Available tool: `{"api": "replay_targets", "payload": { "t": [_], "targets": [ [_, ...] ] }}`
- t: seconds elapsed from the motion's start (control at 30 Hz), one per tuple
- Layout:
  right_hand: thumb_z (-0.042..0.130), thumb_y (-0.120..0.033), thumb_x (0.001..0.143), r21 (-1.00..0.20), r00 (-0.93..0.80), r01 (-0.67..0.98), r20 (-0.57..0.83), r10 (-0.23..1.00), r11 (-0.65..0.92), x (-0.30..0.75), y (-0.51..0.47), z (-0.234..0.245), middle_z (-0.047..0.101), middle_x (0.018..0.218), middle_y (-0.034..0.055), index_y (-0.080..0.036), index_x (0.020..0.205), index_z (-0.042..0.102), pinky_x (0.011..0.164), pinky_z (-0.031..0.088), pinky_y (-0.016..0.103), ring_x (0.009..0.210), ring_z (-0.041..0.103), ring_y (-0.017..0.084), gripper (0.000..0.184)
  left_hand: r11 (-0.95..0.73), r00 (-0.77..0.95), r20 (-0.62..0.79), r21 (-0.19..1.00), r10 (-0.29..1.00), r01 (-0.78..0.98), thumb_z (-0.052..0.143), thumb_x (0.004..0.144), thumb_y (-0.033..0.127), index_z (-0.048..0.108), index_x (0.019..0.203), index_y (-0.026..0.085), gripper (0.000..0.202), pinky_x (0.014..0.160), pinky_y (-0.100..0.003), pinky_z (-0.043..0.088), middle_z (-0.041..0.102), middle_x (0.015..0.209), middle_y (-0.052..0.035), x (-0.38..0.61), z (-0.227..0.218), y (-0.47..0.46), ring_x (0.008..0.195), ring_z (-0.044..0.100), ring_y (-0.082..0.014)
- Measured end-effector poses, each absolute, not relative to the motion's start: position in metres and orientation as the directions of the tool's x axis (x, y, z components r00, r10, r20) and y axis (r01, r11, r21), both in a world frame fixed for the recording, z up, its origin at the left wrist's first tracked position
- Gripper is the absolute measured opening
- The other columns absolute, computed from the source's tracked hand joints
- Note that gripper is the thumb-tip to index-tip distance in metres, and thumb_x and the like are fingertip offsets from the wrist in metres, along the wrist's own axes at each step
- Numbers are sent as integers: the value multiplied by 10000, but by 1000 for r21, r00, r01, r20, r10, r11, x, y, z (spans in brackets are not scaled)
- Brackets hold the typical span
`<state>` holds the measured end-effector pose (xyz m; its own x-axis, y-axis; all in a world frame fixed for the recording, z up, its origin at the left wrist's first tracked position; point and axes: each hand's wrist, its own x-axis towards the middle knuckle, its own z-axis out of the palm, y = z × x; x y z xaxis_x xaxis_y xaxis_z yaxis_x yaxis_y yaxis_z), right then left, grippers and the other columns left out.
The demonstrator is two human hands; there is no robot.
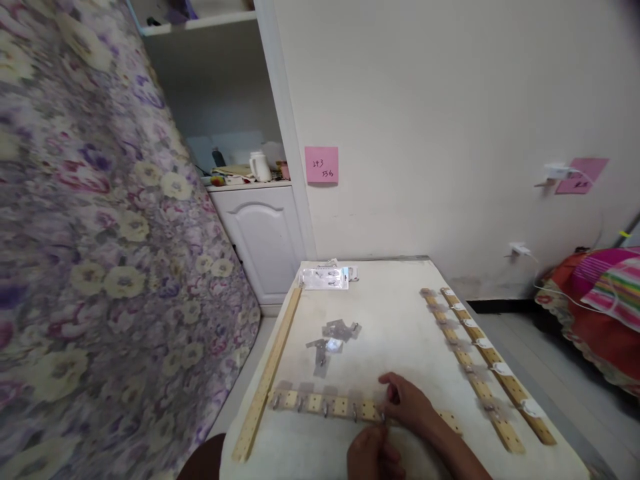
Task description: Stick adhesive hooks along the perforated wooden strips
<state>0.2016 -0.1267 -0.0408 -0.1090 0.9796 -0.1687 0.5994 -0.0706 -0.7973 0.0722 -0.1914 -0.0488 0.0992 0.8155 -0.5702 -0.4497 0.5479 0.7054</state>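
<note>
A light wooden strip with drilled holes (341, 406) lies across the near part of the table. Several metal hooks on clear square backings (325, 408) sit along it. My right hand (407, 403) bends over the strip's right part, fingers closed around a hook (383, 415) that they partly cover. Just in front of the strip, my left hand (369, 455) is curled with its fingertips close to the same hook. Whatever it pinches is too small to make out. Loose clear hooks (323, 353) lie in a small heap beyond the strip.
A bare wooden strip (273, 363) runs along the table's left side. At the right lie a strip with clear hooks (467, 363) and one with white hooks (500, 368). Clear packaging (325, 278) rests at the far edge. A floral curtain (115, 267) hangs left.
</note>
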Motion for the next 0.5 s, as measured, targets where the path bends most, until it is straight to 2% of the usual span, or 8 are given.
{"api": "replay_targets", "payload": {
  "t": [0.07, 0.17, 0.23, 0.37, 0.5],
  "targets": [
    [633, -249, 623, -846, -135, 532, -139, 981, -47, 205, -129, -39, 621, 784, -26, -214, 1103, 537, 639, 415, 239, 699, 572, 143, 491, 554, 119, -573, 686, 811, -472, 686, 527, 503, 528, 685, 176, 396, 344, -193, 271, 577, 414, 37, 68, -48, -193, 311, 508, -110],
    [565, -242, 685, -887, -118, 461, -56, 991, 5, 215, -137, -31, 615, 809, 4, -188, 1040, 559, 675, 437, 249, 738, 575, 152, 358, 579, 142, -591, 665, 794, -472, 698, 517, 497, 538, 700, 166, 410, 363, -197, 283, 587, 427, 28, 60, -49, -197, 325, 519, -110],
    [572, -236, 667, -855, -84, 517, -19, 996, 27, 222, -146, -26, 609, 825, 17, -184, 931, 581, 700, 436, 259, 772, 564, 165, 270, 580, 149, -587, 668, 796, -467, 698, 514, 506, 548, 716, 159, 429, 374, -200, 290, 597, 434, 20, 55, -51, -199, 331, 524, -111],
    [637, -204, 562, -724, -93, 687, -4, 996, 61, 227, -165, -25, 593, 882, 19, -203, 863, 582, 742, 411, 276, 839, 537, 191, 306, 556, 155, -552, 700, 819, -448, 682, 535, 528, 560, 736, 154, 441, 391, -208, 281, 604, 437, 10, 50, -55, -201, 339, 521, -114],
    [576, -171, 604, -658, -116, 745, 31, 993, 107, 224, -171, -29, 580, 912, 29, -209, 856, 584, 803, 378, 290, 896, 514, 198, 255, 545, 169, -530, 716, 831, -437, 683, 515, 558, 559, 720, 159, 465, 393, -211, 258, 597, 415, 8, 50, -58, -202, 334, 508, -116]
  ]
}}
